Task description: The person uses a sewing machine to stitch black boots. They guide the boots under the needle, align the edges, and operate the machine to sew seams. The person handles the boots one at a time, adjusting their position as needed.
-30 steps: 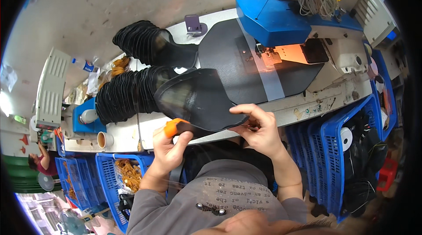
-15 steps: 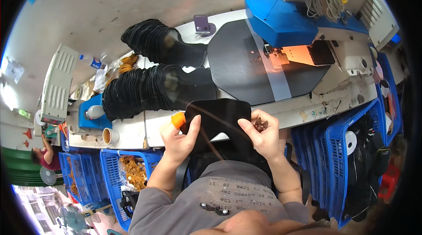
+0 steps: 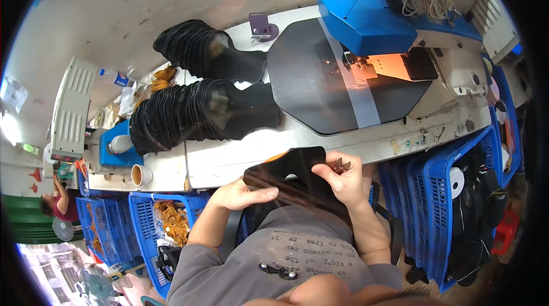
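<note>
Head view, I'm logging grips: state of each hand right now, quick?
Left hand: closed on the black piece.
Right hand: closed on the same piece, small brown item at its fingers.

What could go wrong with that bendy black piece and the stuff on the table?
The black piece could slip, since the left hand and right hand hold it near its edges. The near stack of black pieces might slide if bumped, because they overlap. The tan cup might get knocked off, as it sits close to the front edge of the table.
</note>
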Tool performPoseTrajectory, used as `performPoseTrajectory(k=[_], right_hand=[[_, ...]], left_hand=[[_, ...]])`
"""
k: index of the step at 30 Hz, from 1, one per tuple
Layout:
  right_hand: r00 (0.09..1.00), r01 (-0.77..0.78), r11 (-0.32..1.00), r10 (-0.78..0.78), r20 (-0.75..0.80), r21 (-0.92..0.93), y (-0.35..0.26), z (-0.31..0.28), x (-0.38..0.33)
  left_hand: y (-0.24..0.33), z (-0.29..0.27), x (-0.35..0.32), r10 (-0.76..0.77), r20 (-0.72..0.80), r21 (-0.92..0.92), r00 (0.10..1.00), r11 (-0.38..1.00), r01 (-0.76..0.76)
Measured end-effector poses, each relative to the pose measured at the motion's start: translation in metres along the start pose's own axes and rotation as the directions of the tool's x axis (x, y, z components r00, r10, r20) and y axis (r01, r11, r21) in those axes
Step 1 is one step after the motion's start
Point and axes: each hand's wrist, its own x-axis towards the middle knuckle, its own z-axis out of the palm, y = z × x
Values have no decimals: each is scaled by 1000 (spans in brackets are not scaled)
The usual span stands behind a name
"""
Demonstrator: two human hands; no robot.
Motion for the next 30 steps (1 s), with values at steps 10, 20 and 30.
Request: performPoseTrajectory(k=[10,20,30], right_hand=[[999,-10,969,18,28,-245,17,-14,0],[968,-155,869,229,104,-471,48,-7,4],[954,-158,793,277,117,-589,55,-15,4]], left_hand=[[-55,-65,53,893,-302,953,334,295,73],[-57,-37,163,573,-340,936,746,130,327],[-80,-124,114,485,-528,818,697,68,572]])
